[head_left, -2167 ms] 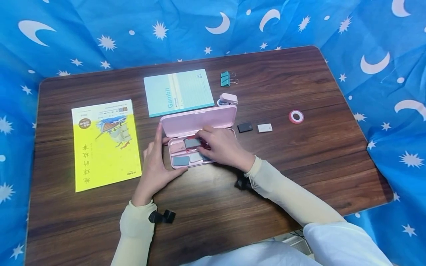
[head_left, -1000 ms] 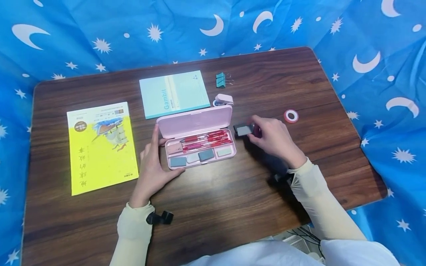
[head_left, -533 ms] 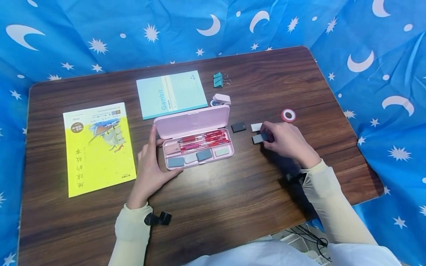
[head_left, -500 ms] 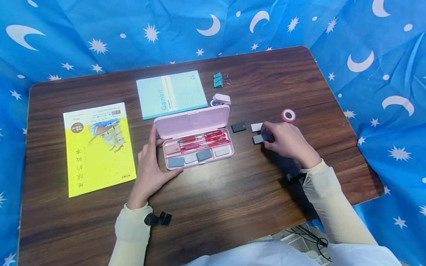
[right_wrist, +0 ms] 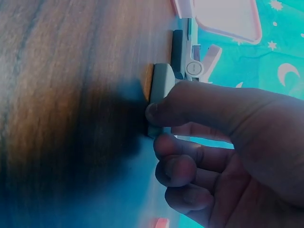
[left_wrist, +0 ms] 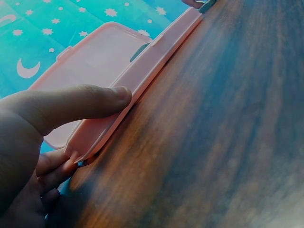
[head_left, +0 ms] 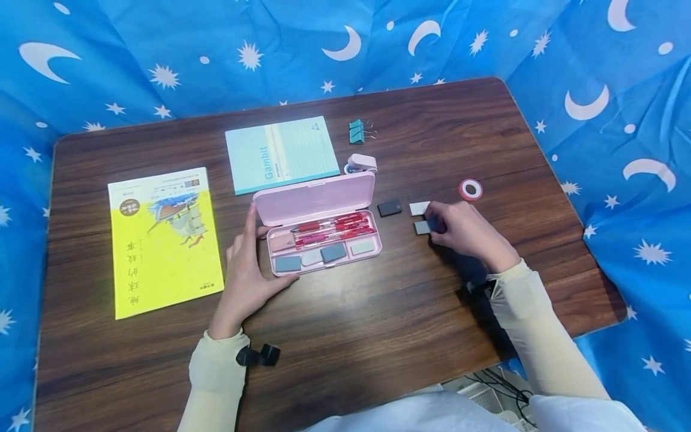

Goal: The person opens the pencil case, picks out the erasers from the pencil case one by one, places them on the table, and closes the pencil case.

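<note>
Left hand (head_left: 245, 283) grips the left end of the pink case (head_left: 318, 201), apparently to steady it, while the right hand (head_left: 468, 233) pinches a grey block (head_left: 421, 228) between case and the table's (head_left: 367, 336) right edge.

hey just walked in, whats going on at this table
Someone is working with an open pink pencil case on a wooden table. The left grip holds the case at its left end, while the right grip pinches a gray block down at the table, beside a white block. A black block lies nearer the case, which contains red pens and more small blocks.
</note>
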A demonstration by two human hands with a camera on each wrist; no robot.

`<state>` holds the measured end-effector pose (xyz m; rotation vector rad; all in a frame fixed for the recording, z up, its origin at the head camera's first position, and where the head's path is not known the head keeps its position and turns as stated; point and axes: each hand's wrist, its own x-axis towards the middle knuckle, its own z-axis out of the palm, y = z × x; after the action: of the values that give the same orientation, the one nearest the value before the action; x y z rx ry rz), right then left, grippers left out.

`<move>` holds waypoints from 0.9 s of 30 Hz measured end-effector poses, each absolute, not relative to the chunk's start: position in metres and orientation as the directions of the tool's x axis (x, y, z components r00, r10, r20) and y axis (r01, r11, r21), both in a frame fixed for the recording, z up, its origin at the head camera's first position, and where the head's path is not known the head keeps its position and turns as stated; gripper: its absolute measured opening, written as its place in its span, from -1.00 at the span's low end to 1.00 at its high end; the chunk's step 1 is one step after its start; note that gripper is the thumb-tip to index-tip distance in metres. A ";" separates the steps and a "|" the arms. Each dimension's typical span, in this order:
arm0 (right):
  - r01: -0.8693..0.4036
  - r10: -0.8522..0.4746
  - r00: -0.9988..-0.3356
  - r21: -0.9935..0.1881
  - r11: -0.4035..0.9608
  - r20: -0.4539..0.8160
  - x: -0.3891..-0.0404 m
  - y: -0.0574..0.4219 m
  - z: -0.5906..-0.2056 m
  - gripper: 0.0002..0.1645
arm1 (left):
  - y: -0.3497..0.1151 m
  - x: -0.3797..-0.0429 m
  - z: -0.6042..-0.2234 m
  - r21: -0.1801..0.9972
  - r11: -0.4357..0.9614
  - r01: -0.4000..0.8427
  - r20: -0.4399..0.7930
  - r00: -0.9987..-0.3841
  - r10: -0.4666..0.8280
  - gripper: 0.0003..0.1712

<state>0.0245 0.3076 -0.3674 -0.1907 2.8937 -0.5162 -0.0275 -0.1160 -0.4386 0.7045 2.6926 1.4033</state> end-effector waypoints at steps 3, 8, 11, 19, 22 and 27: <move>-0.075 -0.144 -0.974 -0.351 0.933 -0.176 0.027 0.307 -0.366 -0.69 | -0.116 -0.027 -0.438 0.783 0.493 0.381 0.182 -0.897 0.404 0.68; -0.060 -0.125 -0.977 -0.337 0.940 -0.172 0.029 0.303 -0.360 -0.69 | -0.115 -0.027 -0.438 0.786 0.489 0.378 0.183 -0.898 0.401 0.68; -0.088 -0.135 -0.983 -0.321 0.943 -0.128 0.029 0.298 -0.353 -0.69 | -0.114 -0.026 -0.439 0.790 0.489 0.371 0.175 -0.900 0.400 0.68; -0.248 -0.254 -0.967 -0.314 0.917 0.021 0.015 0.248 -0.341 -0.80 | -0.114 -0.026 -0.437 0.790 0.491 0.368 0.174 -0.902 0.396 0.68; -0.324 -0.322 -0.945 -0.337 0.884 0.062 0.003 0.214 -0.345 -0.78 | -0.114 -0.026 -0.435 0.786 0.495 0.372 0.176 -0.901 0.397 0.68; -0.415 -0.422 -0.904 -0.389 0.822 0.073 -0.016 0.159 -0.360 -0.76 | -0.116 -0.027 -0.436 0.780 0.505 0.369 0.169 -0.901 0.399 0.69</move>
<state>-0.0164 0.1587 -0.3596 -0.6857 2.9827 -0.6313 -0.0270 -0.1161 -0.4357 0.6886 2.6965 1.3849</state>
